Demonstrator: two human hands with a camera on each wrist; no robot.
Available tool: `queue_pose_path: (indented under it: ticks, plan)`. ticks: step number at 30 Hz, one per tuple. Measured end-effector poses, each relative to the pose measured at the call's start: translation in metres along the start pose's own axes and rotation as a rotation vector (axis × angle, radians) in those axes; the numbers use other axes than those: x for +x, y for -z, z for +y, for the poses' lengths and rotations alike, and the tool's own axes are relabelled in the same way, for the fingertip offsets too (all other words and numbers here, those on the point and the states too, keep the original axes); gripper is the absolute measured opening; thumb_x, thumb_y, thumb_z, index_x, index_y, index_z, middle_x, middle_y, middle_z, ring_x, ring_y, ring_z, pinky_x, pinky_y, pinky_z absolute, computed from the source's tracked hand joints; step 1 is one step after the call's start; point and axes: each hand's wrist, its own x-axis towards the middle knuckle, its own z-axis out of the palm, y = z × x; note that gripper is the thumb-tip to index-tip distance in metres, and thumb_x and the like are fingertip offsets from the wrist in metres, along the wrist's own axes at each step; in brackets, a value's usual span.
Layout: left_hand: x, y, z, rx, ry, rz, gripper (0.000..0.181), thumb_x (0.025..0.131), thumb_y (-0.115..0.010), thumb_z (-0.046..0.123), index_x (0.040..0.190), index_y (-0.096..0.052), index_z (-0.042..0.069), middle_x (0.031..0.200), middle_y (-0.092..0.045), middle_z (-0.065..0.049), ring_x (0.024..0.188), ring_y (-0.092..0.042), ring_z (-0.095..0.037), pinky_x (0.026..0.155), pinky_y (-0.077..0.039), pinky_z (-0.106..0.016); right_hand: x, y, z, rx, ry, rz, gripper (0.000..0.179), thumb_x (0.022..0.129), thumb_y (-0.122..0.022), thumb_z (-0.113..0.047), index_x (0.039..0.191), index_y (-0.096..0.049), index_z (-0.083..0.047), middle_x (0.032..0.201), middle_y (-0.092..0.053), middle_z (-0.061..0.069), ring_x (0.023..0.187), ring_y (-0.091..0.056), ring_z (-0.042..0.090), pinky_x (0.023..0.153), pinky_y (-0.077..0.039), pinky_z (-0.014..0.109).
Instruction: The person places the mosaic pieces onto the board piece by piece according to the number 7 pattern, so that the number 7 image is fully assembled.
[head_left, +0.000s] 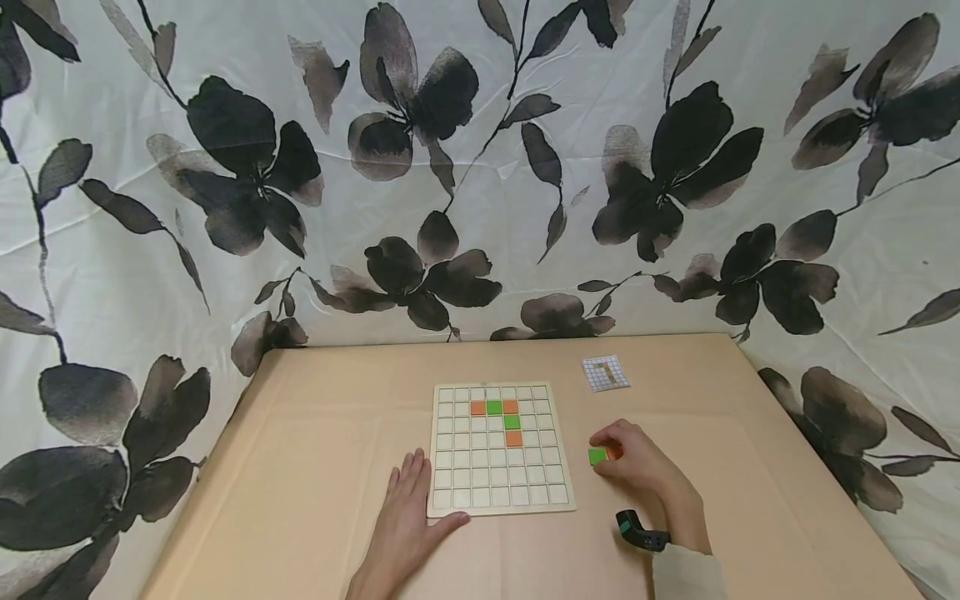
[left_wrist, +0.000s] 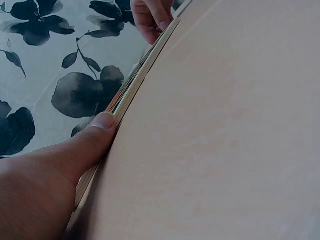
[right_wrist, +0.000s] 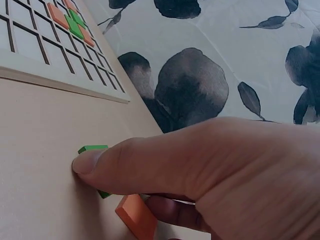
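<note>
A pale wooden grid board lies on the table, with several orange and green square tiles set in its upper cells. My left hand rests at the board's lower left corner, fingers straight along the left side. Its thumb presses on the board's front edge. To the right of the board, my right hand pinches a green tile between thumb and fingers. An orange tile sits tilted behind the green one, by the fingers; whether they grip it too I cannot tell.
A small card printed with a coloured grid pattern lies beyond the board, to the right. The light wooden table ends at the back against a white cloth with dark flowers. A black band is around the right wrist.
</note>
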Motion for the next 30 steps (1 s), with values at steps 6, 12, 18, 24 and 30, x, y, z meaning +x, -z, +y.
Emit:
queue_pose_path:
  ticks: [6,12,18,24,30]
  plan:
    - [-0.002,0.002,-0.002,0.005,-0.022,0.018,0.107,0.077,-0.070,0.069,0.146,-0.044,-0.008,0.159,-0.038,-0.022,0.150,-0.032,-0.037,0.126,-0.023,-0.050,-0.003,-0.001,0.000,0.023,0.001,0.005,0.025,0.079,-0.083,-0.009,0.101,-0.072,-0.008,0.106,-0.062,0.006,0.096,-0.054,0.020,0.084,-0.055,0.029]
    - [-0.004,0.004,-0.004,0.000,-0.029,0.014,0.106,0.077,-0.070,0.069,0.147,-0.044,-0.007,0.159,-0.037,-0.022,0.151,-0.031,-0.037,0.126,-0.022,-0.049,-0.005,-0.005,-0.003,0.024,-0.014,0.029,0.024,0.078,-0.084,-0.009,0.098,-0.071,-0.009,0.103,-0.061,0.005,0.096,-0.052,0.021,0.083,-0.053,0.029]
    - [-0.005,0.005,-0.005,0.000,-0.027,-0.004,0.106,0.078,-0.070,0.069,0.148,-0.043,-0.006,0.160,-0.035,-0.021,0.152,-0.030,-0.036,0.127,-0.021,-0.049,-0.004,-0.008,-0.005,0.010,-0.028,0.059,0.025,0.077,-0.085,-0.011,0.096,-0.069,-0.010,0.094,-0.062,0.004,0.092,-0.052,0.021,0.079,-0.051,0.030]
    - [-0.005,0.005,-0.005,0.000,-0.030,-0.003,0.105,0.079,-0.070,0.068,0.147,-0.043,-0.007,0.160,-0.036,-0.021,0.151,-0.030,-0.037,0.126,-0.022,-0.051,-0.003,-0.010,-0.007,0.014,-0.043,0.075,0.024,0.079,-0.084,-0.012,0.097,-0.068,-0.011,0.086,-0.061,0.002,0.084,-0.052,0.018,0.071,-0.046,0.025]
    - [-0.005,0.004,-0.006,0.005,-0.047,0.029,0.104,0.079,-0.070,0.067,0.146,-0.044,-0.008,0.158,-0.038,-0.023,0.149,-0.033,-0.039,0.125,-0.025,-0.051,-0.001,-0.010,-0.008,0.025,-0.056,0.096,0.017,0.084,-0.080,-0.013,0.097,-0.068,-0.013,0.084,-0.064,-0.001,0.082,-0.055,0.015,0.072,-0.049,0.024]
